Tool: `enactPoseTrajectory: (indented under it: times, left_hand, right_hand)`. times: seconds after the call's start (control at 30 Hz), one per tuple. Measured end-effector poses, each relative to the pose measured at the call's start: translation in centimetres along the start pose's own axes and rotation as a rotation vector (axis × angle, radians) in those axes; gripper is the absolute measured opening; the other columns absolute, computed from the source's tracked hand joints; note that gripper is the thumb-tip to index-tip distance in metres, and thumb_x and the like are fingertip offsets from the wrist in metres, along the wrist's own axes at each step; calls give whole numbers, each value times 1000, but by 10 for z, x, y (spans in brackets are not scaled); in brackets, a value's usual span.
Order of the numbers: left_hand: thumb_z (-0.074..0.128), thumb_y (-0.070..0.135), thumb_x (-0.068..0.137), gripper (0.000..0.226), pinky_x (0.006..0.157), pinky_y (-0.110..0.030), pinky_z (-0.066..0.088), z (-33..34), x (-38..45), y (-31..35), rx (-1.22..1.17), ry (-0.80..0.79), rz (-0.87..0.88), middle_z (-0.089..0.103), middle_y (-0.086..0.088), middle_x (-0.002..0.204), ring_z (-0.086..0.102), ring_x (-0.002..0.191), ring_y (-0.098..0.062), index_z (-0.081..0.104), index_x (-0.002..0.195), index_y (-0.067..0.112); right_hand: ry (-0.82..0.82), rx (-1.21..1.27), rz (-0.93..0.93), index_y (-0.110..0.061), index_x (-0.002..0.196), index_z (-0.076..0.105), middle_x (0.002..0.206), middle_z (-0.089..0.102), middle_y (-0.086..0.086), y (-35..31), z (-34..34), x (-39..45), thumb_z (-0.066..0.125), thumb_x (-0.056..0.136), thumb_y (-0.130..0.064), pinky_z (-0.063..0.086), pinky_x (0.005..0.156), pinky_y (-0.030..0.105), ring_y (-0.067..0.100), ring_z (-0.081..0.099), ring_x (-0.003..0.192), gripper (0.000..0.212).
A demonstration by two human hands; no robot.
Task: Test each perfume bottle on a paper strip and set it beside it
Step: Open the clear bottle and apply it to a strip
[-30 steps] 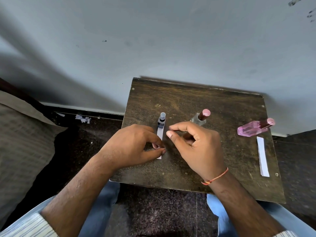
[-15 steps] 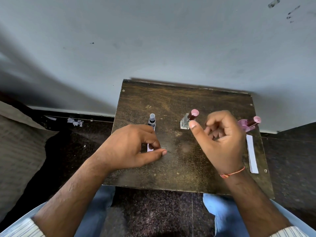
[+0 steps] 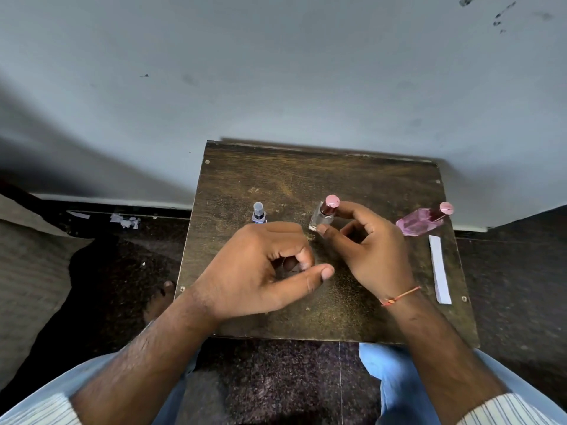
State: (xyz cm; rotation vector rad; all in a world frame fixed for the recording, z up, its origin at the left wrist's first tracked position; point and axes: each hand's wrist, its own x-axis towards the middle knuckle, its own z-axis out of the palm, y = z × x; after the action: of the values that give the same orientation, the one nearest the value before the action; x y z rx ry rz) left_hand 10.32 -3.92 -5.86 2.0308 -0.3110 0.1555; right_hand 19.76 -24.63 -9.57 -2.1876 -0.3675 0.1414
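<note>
While right hand fingers pinch the clear bottle, upright, cap leaning away, left hand loosely curled, empty.

left hand hides paper strip – wholly

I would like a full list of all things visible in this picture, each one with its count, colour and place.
Table: one, dark brown wood, against the wall.
Small spray bottle: one, clear with grey cap, table's left part.
Clear bottle: one, pink cap, centre, at the right hand's fingertips.
Pink bottle: one, pink cap, right, lying tilted.
Paper strip: one, white, right edge, below the pink bottle.
Paper scraps: several, white, on the dark floor, left.
Left hand: one, loosely curled over the table.
Right hand: one, orange thread on wrist.
</note>
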Motion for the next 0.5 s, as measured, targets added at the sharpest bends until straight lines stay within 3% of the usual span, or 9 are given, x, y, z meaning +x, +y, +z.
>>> enactPoseTrajectory:
  times: [0.1,0.17,0.23,0.3,0.37,0.5]
  left_hand:
    - [76,21,100,22,55,-21,38,8,6,6,-113,128,-48,59,15,69,51,56,-7,71,79,15]
    - [74,22,101,8,49,-29,41,14,9,8,-251,183,-107,63,12,70,52,54,-13,71,98,16]
    - [72,25,102,26,48,-29,41,18,14,8,-292,229,-190,60,8,67,50,51,-13,63,125,18]
    - [71,27,102,48,53,-20,41,22,19,4,-263,224,-252,56,12,64,49,52,-4,53,146,20]
    - [72,27,102,53,56,-16,44,27,24,2,-237,182,-278,55,13,64,50,54,-2,55,151,20]
    - [75,28,101,37,55,-21,45,33,27,1,-161,135,-261,48,-1,60,44,52,-2,72,138,22]
  right_hand:
    - [-42,46,-10,-37,118,79,94,79,-14,-1,-5,-4,87,86,-41,61,74,38,13,71,80,33]
    - [-81,72,-34,-35,118,79,96,79,-15,0,-9,-7,87,87,-41,61,72,37,13,72,81,33]
    - [-117,97,-45,-33,118,78,93,77,-14,1,-13,-10,86,87,-42,60,66,36,12,71,78,33]
    - [-144,116,-58,-30,117,78,90,74,-14,4,-17,-13,85,87,-42,57,59,31,8,68,74,33]
    - [-166,118,-98,-27,119,77,93,75,-13,7,-23,-16,83,88,-40,55,58,29,7,69,76,34]
    - [-183,119,-179,-22,123,74,105,79,-11,10,-32,-18,80,93,-35,62,65,42,17,76,96,33]
